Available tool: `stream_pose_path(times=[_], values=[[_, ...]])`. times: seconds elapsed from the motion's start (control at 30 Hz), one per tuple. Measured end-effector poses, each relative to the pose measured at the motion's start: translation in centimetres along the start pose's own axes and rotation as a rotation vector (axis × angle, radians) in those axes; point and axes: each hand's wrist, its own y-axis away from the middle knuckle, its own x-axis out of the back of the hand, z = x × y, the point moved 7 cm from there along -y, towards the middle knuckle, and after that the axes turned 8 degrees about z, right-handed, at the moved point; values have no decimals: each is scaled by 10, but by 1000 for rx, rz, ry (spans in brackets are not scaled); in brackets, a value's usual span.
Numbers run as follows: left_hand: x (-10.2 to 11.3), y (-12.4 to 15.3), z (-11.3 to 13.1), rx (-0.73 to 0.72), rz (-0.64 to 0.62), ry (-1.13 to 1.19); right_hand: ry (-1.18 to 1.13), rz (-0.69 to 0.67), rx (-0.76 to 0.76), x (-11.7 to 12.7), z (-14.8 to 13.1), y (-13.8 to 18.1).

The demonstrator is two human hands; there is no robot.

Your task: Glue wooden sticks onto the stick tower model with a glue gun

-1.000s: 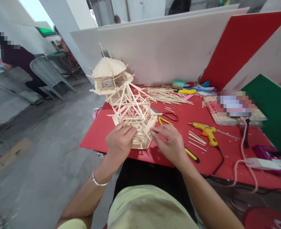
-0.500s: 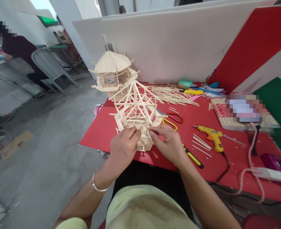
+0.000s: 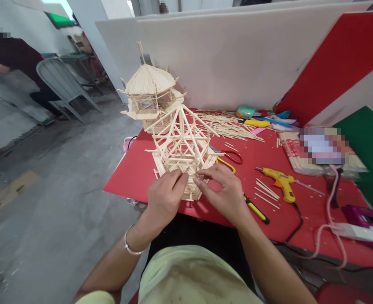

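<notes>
Near the table's front edge (image 3: 126,191), left hand (image 3: 165,193) and right hand (image 3: 222,190) meet the stick model (image 3: 182,137) — whether pinching anything, I can't tell.

matt wooden stick frame (image 3: 182,138), smooth plastic glue gun (image 3: 280,178), shiny metal bracelet (image 3: 126,242)

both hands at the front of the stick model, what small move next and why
Perhaps press lightly with the right hand on the front of the stick model: its fingers are at that spot, the left hand is close beside, and the glue gun lies aside.
</notes>
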Motion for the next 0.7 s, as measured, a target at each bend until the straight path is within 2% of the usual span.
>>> stream_pose_path(times=[0.3, 0.4, 0.5, 0.57, 0.7], values=[[-2, -6, 1, -24, -69, -124, 64, 21, 37, -1, -3, 5], [-5, -9, 1, -50, -73, -134, 194, 15, 106, -3, -9, 6], [-8, -9, 3, -68, -87, -105, 402, -45, 205, -9, -19, 6], [-5, -5, 4, -57, -51, -79, 523, -79, 267, -13, -27, 6], [15, 18, 1, 23, 123, -5, 650, -72, 340, -13, -43, 5]])
